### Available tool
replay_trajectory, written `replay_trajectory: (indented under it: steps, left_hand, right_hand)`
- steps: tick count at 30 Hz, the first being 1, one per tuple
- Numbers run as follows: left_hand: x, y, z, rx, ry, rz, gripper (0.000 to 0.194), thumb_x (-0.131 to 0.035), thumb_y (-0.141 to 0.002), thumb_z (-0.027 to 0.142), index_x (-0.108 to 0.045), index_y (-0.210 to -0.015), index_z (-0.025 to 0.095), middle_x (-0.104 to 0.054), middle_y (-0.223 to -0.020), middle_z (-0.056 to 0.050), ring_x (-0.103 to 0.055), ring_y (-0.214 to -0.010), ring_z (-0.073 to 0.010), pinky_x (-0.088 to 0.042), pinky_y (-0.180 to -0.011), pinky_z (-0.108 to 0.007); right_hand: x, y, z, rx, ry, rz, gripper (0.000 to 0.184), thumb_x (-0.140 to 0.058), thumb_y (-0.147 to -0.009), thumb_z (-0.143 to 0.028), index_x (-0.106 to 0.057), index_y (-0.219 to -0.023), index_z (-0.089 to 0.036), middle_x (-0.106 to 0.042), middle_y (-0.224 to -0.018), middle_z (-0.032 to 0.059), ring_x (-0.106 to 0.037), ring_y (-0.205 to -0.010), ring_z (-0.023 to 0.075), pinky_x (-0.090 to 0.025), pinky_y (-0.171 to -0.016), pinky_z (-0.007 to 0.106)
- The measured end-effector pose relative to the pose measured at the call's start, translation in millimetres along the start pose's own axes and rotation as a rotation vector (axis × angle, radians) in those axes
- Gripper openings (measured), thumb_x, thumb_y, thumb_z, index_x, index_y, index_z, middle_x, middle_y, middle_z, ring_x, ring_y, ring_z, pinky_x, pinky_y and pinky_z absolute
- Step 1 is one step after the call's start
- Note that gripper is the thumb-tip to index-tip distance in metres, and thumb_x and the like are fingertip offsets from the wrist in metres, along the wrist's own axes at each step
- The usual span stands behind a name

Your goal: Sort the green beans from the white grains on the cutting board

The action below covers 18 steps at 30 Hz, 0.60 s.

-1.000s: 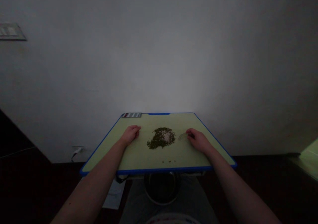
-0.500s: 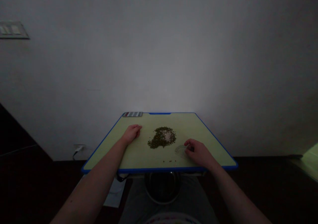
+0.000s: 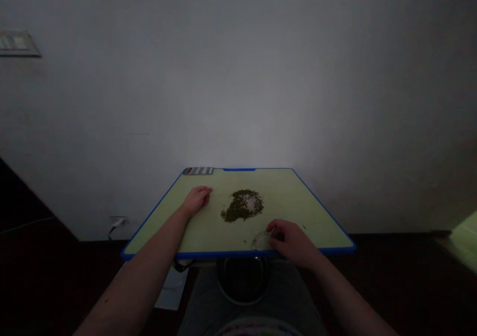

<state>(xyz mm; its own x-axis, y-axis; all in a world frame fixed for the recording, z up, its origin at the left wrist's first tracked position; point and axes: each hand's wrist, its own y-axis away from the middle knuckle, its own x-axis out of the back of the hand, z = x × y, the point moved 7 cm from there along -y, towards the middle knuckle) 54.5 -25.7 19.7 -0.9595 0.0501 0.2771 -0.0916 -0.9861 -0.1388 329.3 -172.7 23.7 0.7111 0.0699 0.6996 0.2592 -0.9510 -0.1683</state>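
Note:
My right hand (image 3: 290, 240) is closed on the edge of a clear, thin curved piece (image 3: 260, 237), low over the near right part of the pale yellow board (image 3: 223, 237). The piece is see-through, so its full shape is hard to make out. Past it, in the middle of the board, lies a flat pile of small green beans (image 3: 236, 211) with pale grains (image 3: 253, 204) among them on the right. To the left of the pile my left hand (image 3: 197, 200) rests on the board, fingers curled in, with nothing visible in it.
A flat phone-like thing (image 3: 198, 171) lies at the board's far left corner. A blue rim (image 3: 238, 254) edges the board. Below the near edge, a dark round bowl (image 3: 244, 302) sits between the legs. The wall (image 3: 238, 102) rises behind. A plug (image 3: 118, 222) is at lower left.
My right hand has moved nearer and slightly left with the clear curved piece, over where stray beans lay near the front edge. My left hand and the pile look the same.

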Motion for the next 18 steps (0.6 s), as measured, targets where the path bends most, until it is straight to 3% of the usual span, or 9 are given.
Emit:
replay_trajectory:
  steps: [4, 9, 18]
  left_hand:
    - [2.2, -3.1, -4.8, -0.005, 0.001, 0.005, 0.035, -0.050, -0.070, 0.044, -0.040, -0.048, 0.019, -0.039, -0.037, 0.005, -0.032, -0.036, -0.0080, -0.025, -0.042, -0.023]
    - [4.8, -7.4, -11.5, -0.037, -0.037, 0.014, 0.037, -0.049, -0.071, 0.046, -0.042, -0.049, 0.018, -0.040, -0.038, 0.004, -0.035, -0.037, -0.0084, -0.028, -0.043, -0.023]
    - [2.4, -6.6, -11.1, -0.030, -0.026, -0.008, 0.036, -0.048, -0.072, 0.045, -0.042, -0.048, 0.018, -0.040, -0.038, 0.004, -0.033, -0.036, -0.0081, -0.027, -0.043, -0.023]
  right_hand:
    - [0.1, -3.3, 0.6, 0.007, -0.039, -0.010, 0.019, -0.052, -0.069, -0.017, -0.057, -0.087, -0.019, -0.059, -0.061, -0.0028, -0.052, -0.056, 0.0109, -0.036, -0.052, 0.021]
    - [17.1, -11.4, 17.2, -0.030, 0.034, 0.085, 0.018, -0.052, -0.070, -0.020, -0.057, -0.088, -0.018, -0.058, -0.060, -0.0026, -0.052, -0.055, 0.0116, -0.035, -0.052, 0.022]
    - [8.0, -6.9, 14.8, 0.010, -0.009, -0.010, 0.021, -0.052, -0.069, -0.016, -0.058, -0.089, -0.019, -0.060, -0.064, -0.0019, -0.054, -0.059, 0.0119, -0.038, -0.054, 0.022]
